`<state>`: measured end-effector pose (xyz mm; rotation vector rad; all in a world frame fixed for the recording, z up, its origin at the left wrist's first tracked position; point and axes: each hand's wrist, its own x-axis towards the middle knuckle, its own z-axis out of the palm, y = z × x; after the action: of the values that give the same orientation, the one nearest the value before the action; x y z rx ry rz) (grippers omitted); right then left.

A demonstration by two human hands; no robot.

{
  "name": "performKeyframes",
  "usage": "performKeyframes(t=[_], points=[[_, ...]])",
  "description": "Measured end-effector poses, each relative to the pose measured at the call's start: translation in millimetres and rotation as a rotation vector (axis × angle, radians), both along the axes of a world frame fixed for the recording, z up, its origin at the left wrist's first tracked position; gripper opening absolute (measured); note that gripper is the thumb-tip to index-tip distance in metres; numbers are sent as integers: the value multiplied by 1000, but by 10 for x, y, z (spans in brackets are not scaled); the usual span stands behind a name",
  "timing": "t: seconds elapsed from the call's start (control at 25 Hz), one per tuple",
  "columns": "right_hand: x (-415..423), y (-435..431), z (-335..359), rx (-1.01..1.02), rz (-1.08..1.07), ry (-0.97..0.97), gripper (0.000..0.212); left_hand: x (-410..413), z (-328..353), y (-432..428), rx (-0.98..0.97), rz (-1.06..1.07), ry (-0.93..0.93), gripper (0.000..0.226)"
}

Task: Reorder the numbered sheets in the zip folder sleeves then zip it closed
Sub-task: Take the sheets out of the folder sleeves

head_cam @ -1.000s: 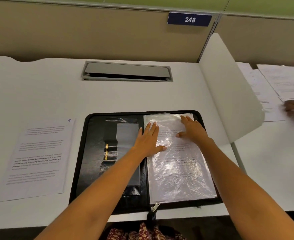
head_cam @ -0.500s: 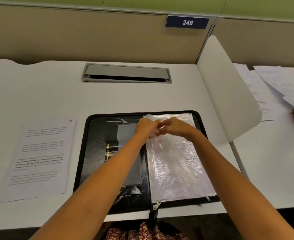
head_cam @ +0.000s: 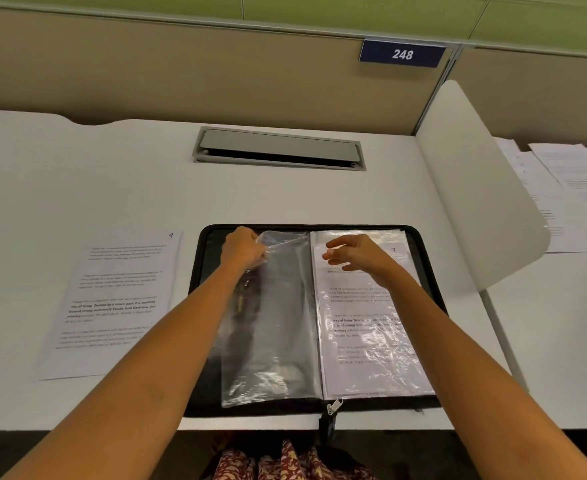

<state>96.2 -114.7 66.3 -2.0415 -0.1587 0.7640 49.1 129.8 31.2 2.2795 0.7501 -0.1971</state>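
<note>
since half a second ago the clear sleeve (head_cam: 278, 323) has swung over to the left half of the zip folder (head_cam: 319, 226), which lies open at the desk's near edge. left hand (head_cam: 241, 249) pinches the sleeve's top corner; right hand (head_cam: 357, 256) hovers over sheet 7 (head_cam: 371, 323), fingers loosely curled, apart, holding nothing. reordering looks midway: sheet 9 (head_cam: 118, 299), loose on the white desk (head_cam: 112, 185), likely needs sliding into a sleeve next. beige partition and plate 248 (head_cam: 402, 54) behind.

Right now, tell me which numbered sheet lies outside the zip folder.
The sheet marked 9, lying bare on the desk left of the zip folder. The sheet marked 7 sits inside a plastic sleeve on the folder's right half.
</note>
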Motion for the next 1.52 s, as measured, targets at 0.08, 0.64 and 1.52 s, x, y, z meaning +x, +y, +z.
performKeyframes(t=[0.08, 0.64, 1.52], points=[[-72, 79, -42, -108, 69, -86, 31, -24, -38, 134, 177, -69, 3, 12], [-627, 795, -384, -514, 653, -427, 55, -128, -95, 312, 901, -297, 15, 44], [-18, 147, -326, -417, 209, -456, 45, -59, -339, 215, 778, -204, 105, 48]])
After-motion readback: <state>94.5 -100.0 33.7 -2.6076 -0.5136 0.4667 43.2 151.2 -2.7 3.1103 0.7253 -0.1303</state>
